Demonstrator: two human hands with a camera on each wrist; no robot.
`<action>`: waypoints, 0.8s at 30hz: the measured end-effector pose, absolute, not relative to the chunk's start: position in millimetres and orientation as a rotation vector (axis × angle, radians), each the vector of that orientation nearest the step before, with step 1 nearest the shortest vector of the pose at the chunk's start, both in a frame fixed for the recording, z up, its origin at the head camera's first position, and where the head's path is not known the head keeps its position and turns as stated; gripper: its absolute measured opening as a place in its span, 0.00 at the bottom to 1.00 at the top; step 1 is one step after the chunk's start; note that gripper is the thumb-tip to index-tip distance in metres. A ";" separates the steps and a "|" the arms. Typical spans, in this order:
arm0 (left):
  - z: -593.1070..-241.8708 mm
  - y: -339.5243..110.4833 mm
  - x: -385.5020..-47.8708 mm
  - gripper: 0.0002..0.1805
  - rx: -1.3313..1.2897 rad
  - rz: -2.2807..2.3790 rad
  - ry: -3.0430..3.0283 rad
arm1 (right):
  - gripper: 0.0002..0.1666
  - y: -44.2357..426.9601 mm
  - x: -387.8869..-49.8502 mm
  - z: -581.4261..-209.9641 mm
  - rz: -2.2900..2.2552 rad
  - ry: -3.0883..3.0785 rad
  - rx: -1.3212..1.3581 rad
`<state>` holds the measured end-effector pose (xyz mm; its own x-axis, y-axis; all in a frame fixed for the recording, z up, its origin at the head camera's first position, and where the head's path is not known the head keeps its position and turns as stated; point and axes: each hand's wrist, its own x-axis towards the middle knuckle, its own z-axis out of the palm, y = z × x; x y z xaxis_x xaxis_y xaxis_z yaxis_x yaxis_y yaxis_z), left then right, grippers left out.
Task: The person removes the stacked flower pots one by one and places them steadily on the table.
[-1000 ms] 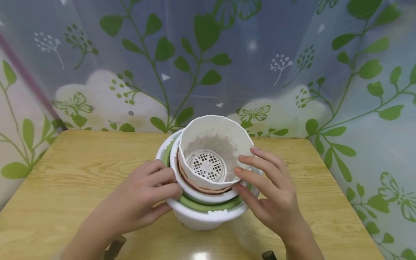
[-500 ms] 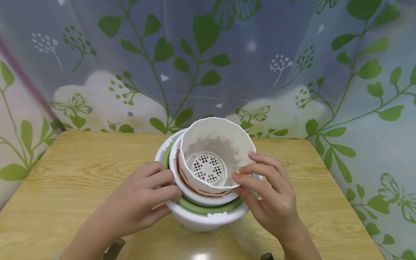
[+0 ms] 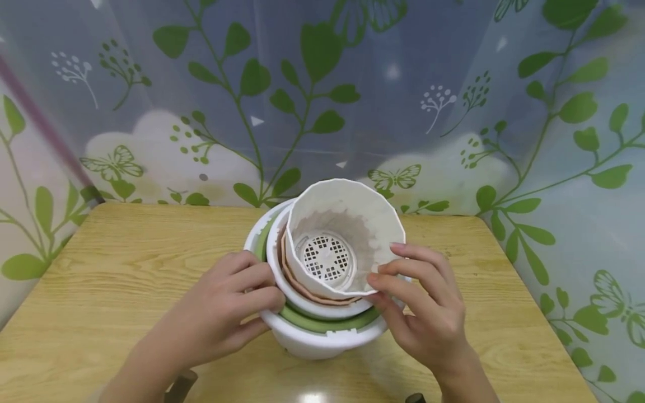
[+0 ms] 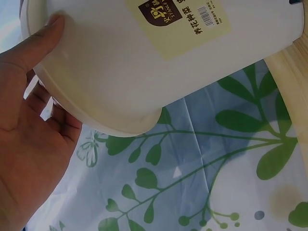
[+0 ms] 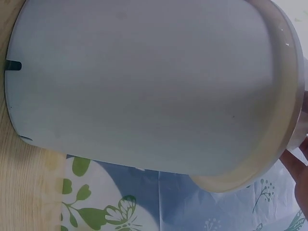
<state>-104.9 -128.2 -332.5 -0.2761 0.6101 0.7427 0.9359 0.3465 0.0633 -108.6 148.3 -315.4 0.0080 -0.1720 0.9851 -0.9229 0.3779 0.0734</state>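
Observation:
A stack of nested plastic flower pots stands near the table's back. The innermost white pot (image 3: 347, 196) leans right; its base is a grid of holes. Around it show a brownish pot's rim (image 3: 308, 295), a white rim (image 3: 327, 309), a green rim (image 3: 312, 322) and the large outer white pot (image 3: 307, 344). My left hand (image 3: 227, 305) grips the outer rim at the left, thumb against the wall in the left wrist view, where a label (image 4: 185, 24) shows. With thumb outside and fingers inside, my right hand (image 3: 428, 308) pinches the innermost pot's front-right rim.
The stack rests on a wooden table (image 3: 126, 246). A cloth with leaves and butterflies (image 3: 383, 123) hangs close behind and to both sides. Two dark stubs, one a dark cylinder end (image 3: 415, 398), show at the bottom edge near my forearms.
The innermost pot has shifted slightly right within the stack, and my right hand has moved right and a little down with it. My left hand keeps its grip on the outer rim.

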 end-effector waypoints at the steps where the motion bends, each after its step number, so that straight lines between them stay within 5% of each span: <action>1: -332.6 -128.0 -105.0 0.10 -1.346 -0.675 -1.987 | 0.14 148.4 -108.7 -315.3 0.802 -1.441 1.034; 24: -332.9 -128.0 -102.6 0.12 -1.325 -0.673 -2.019 | 0.30 180.4 -117.9 -299.3 0.946 -1.164 0.438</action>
